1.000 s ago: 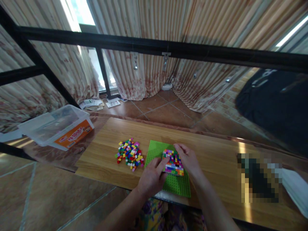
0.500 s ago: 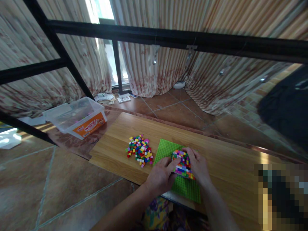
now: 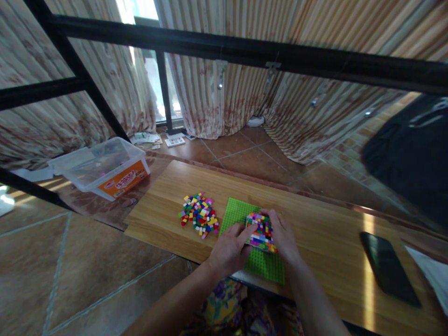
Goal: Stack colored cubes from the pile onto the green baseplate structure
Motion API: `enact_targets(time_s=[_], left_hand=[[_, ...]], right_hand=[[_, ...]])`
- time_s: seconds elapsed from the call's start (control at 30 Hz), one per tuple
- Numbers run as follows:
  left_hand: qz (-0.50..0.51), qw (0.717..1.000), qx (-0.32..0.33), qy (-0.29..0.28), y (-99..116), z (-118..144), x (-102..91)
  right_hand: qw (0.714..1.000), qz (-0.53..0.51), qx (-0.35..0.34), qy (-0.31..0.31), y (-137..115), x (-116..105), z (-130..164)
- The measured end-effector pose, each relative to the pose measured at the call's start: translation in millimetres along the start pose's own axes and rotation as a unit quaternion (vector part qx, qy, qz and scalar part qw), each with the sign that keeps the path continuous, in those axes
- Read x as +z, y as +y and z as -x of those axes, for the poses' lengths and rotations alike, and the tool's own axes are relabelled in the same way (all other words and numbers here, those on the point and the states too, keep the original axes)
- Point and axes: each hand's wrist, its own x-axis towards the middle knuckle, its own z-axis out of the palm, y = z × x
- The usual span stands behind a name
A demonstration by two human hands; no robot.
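Observation:
A block of many-coloured toy bricks [image 3: 261, 235] sits over the green baseplate [image 3: 266, 268], between my two hands. My left hand [image 3: 231, 247] grips its left side, with the thumb laid across the top. Along its right edge, the fingers of my right hand [image 3: 283, 233] are wrapped around the far corner. Whether the brick block is pressed onto the baseplate or slightly raised, I cannot tell. To the left lies a loose pile of small coloured bricks [image 3: 199, 213], apart from both hands.
The wooden table [image 3: 164, 196] carries a black phone [image 3: 389, 268] at its right end. On the floor at left stands a clear plastic box [image 3: 80, 175] with an orange label. A black metal frame [image 3: 196, 39] crosses in front of striped curtains [image 3: 199, 98].
The view has shifted slightly, so the scene sits a little further left and the phone shows clearly. Both hands keep their hold on the brick block.

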Motion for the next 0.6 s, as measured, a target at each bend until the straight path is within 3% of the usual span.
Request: enact_targets(time_s=[0.23,0.6], left_hand=[[0.007,1.0,0.001,-0.003,-0.8,0.2,-1.0],[-0.006,1.0,-0.013,0.005,1.0,1.6,1.6]], right_hand=[[1.0,0.001,-0.007,0.001,10.0,1.5,-2.2],[0.999,0.045,-0.01,0.007,5.8,0.4,1.0]])
